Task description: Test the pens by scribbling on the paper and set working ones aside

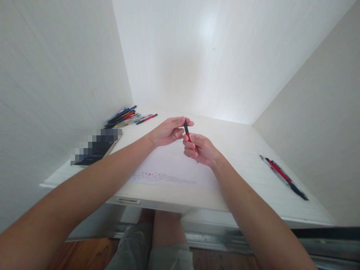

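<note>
A red and black pen is held above the desk, tilted, with its black end up. My right hand is closed around its red barrel. My left hand has its fingertips at the black upper end, thumb and fingers closed about it. Beneath both hands lies a white sheet of paper, with many small dark and red marks along its near edge. My right hand covers part of the pen's lower end.
A heap of mixed pens lies at the back left, a red and black pen beside it. Several pens lie at the right. A dark, pixelated object sits on the left. Walls enclose the white desk.
</note>
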{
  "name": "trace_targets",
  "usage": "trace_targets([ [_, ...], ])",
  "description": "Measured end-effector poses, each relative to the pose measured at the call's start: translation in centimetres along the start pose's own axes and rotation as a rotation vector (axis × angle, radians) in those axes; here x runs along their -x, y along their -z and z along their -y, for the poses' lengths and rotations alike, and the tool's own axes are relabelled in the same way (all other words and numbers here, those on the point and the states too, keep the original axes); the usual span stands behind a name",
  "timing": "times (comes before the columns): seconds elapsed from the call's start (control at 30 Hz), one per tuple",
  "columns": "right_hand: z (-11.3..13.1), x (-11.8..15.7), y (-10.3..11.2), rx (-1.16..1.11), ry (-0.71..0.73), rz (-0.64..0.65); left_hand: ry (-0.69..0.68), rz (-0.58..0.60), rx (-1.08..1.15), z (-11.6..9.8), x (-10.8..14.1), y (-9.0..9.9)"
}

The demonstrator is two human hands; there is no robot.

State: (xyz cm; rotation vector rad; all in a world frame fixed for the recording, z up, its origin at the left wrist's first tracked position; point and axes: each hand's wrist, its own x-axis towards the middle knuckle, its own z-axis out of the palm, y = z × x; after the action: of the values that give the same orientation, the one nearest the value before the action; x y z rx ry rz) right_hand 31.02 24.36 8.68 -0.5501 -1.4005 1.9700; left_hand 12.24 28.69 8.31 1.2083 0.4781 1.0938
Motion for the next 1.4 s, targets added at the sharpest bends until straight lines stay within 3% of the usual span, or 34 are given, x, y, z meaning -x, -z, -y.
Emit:
trace_targets([
  [0.2, -1.3, -1.4, 1.8, 0.291, 0.205, -0.277, -0.113, -0.217, -0.14, 0.4, -0.3, -1.7],
  [0.4, -1.5, -1.4, 2.3, 0.419, 0.208, -0.294, -0.091, -0.249, -0.184, 0.4, -0.1, -1.8],
  [0.57, -1.2, -0.9, 1.9, 0.27, 0.141, -0.15, -0.045, -0.163, -0.089, 0.4, 0.0, -1.5],
  [0.63, -1.0, -0.8, 1.7, 0.197, 0.121, -0.152, -0.043, -0.155, -0.072, 0.4, -0.1, -1.6],
  [0.73, -0.5, -1.0, 1.8, 0.076, 0.17, -0.267, -0.036, -0.213, -0.198, 0.8, -0.4, -1.8],
  [0.83, 0.2, -1.2, 2.6, -0.113, 0.297, -0.55, -0.034, -0.275, -0.525, 1.4, -0.7, -1.7],
  [0.9, 0.7, -1.4, 3.5, -0.215, 0.354, -0.799, -0.045, -0.165, -0.761, 1.9, -0.6, -1.6],
  [0.97, 1.0, -1.5, 4.5, -0.259, 0.37, -0.984, -0.078, 0.065, -0.943, 2.2, -0.3, -1.6],
  [1.03, 1.1, -1.5, 5.3, -0.262, 0.369, -1.081, -0.139, 0.272, -1.072, 2.5, 0.2, -1.7],
  [1.1, 1.0, -1.6, 5.7, -0.251, 0.364, -1.133, -0.187, 0.397, -1.171, 2.8, 0.6, -1.8],
  [1.23, 0.8, -1.7, 6.0, -0.221, 0.351, -1.16, -0.222, 0.525, -1.302, 3.4, 0.7, -2.0],
  [1.4, 0.6, -1.8, 6.0, -0.175, 0.351, -1.148, -0.246, 0.527, -1.333, 3.9, 0.5, -2.5],
])
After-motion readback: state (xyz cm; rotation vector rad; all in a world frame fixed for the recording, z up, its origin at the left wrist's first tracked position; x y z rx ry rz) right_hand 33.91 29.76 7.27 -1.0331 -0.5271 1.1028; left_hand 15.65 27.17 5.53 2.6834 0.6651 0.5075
